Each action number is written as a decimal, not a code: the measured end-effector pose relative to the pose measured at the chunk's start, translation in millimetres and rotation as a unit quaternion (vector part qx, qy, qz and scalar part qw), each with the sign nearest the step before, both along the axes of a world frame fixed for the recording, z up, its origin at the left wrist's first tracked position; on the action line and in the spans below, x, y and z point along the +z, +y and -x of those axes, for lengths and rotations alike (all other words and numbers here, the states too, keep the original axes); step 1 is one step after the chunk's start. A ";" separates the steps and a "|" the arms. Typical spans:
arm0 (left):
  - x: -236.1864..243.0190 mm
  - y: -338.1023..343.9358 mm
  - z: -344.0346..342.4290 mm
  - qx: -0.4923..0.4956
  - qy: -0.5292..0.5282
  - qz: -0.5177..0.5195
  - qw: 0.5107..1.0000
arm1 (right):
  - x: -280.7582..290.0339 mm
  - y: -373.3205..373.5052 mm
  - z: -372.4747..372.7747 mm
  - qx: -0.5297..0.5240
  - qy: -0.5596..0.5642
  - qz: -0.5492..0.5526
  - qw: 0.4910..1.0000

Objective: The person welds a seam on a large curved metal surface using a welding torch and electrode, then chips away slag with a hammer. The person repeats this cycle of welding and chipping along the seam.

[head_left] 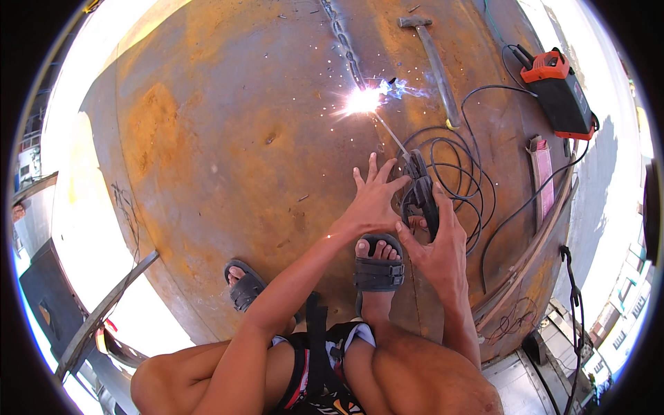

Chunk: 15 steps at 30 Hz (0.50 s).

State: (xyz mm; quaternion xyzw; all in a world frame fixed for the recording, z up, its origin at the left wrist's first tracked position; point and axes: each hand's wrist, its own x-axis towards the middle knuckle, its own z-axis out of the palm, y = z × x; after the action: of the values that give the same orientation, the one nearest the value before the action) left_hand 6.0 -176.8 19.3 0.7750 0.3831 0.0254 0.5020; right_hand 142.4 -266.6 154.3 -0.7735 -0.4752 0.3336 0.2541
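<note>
My right hand is wrapped round a black welding electrode holder. A thin electrode slants from the holder's jaws up and left to a glaring white arc on the rusty steel plate. Sparks and bluish smoke surround that glare, which hides the electrode's tip. Above it runs a lumpy weld bead along a seam. My left hand has its fingers spread beside the holder, the fingertips close to its jaw end; whether they touch it I cannot tell.
A hammer lies right of the arc. Cable coils spread beside the holder, near an orange-and-black welding machine. A pink electrode box lies below the machine. My sandalled feet rest on the plate; a chain hangs at right.
</note>
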 end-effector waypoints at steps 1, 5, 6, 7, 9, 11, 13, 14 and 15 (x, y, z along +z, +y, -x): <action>-0.4 -0.7 0.6 0.001 -0.001 -0.003 1.000 | 0.8 0.6 0.5 -0.003 0.006 0.004 1.000; -0.2 -1.0 0.4 -0.001 0.001 0.001 1.000 | -1.6 -0.8 -0.3 0.006 -0.013 -0.008 1.000; -0.7 -0.9 0.4 -0.004 0.003 -0.002 1.000 | -1.2 -0.8 -0.4 0.007 -0.015 -0.007 1.000; -1.1 -0.5 0.4 -0.006 0.006 -0.004 1.000 | -0.6 -0.6 -0.5 0.009 -0.016 -0.006 1.000; -1.6 -0.4 0.7 -0.005 0.005 -0.005 1.000 | -0.2 0.0 -0.3 0.008 -0.013 -0.004 1.000; -0.7 -0.8 0.4 0.001 -0.005 -0.003 1.000 | 0.6 0.7 0.1 0.004 -0.006 -0.001 1.000; 0.6 0.3 -0.2 -0.005 -0.004 0.000 1.000 | -0.3 -0.2 -0.8 0.004 -0.007 0.002 1.000; 0.5 0.6 -0.2 -0.008 -0.003 0.001 1.000 | -1.1 -0.7 -1.2 0.004 -0.008 0.004 1.000; 0.5 0.5 -0.5 -0.007 -0.003 0.001 1.000 | -2.2 -1.3 -1.7 0.007 -0.012 0.001 1.000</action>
State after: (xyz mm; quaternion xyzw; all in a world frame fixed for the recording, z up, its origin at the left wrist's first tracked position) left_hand 6.5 -176.3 19.8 0.7768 0.3767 0.0237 0.5041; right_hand 144.1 -267.9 152.1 -0.7745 -0.4832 0.3262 0.2453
